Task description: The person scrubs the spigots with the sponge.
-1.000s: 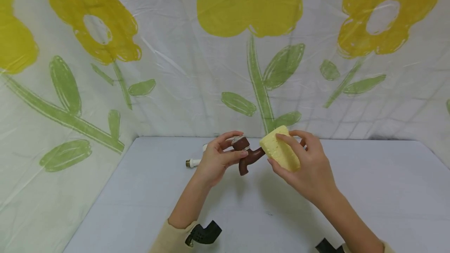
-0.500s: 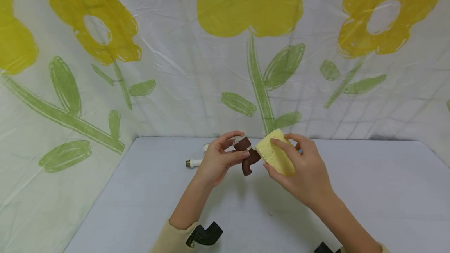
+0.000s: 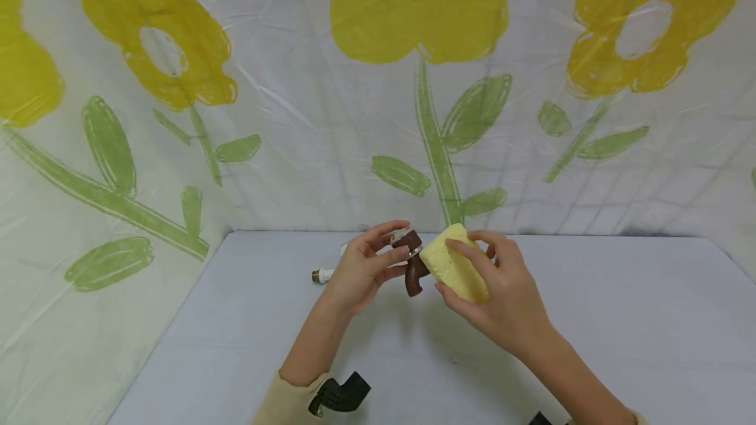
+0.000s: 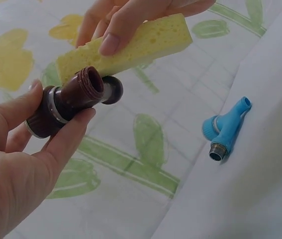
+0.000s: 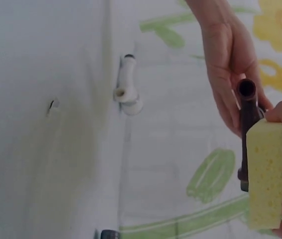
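Observation:
My left hand (image 3: pixel 357 277) holds a brown tap (image 3: pixel 414 278) above the table, fingers and thumb around its ridged knob end. A silver ring circles the tap's body, and the threaded opening faces the left wrist camera. My right hand (image 3: pixel 508 294) grips a yellow sponge (image 3: pixel 456 264) between thumb and fingers. In the left wrist view the sponge (image 4: pixel 155 42) lies along the tap's body, behind the threaded opening. From the head, it covers the tap's right-hand part. The right wrist view has the sponge (image 5: pixel 266 174) in front of the tap (image 5: pixel 247 99).
On the white table (image 3: pixel 561 359), a white tap (image 3: pixel 323 275) with a brass thread lies partly behind my left hand. A blue tap (image 4: pixel 228 129) rests near the table's back edge. Behind the table hangs a flower-printed sheet (image 3: pixel 283 117). Each wrist carries a black camera mount (image 3: pixel 342 393).
My right hand and the sponge have moved left and slightly down along the tap, covering more of it. The left thumb has shifted a little on the tap; that hand otherwise stays in place.

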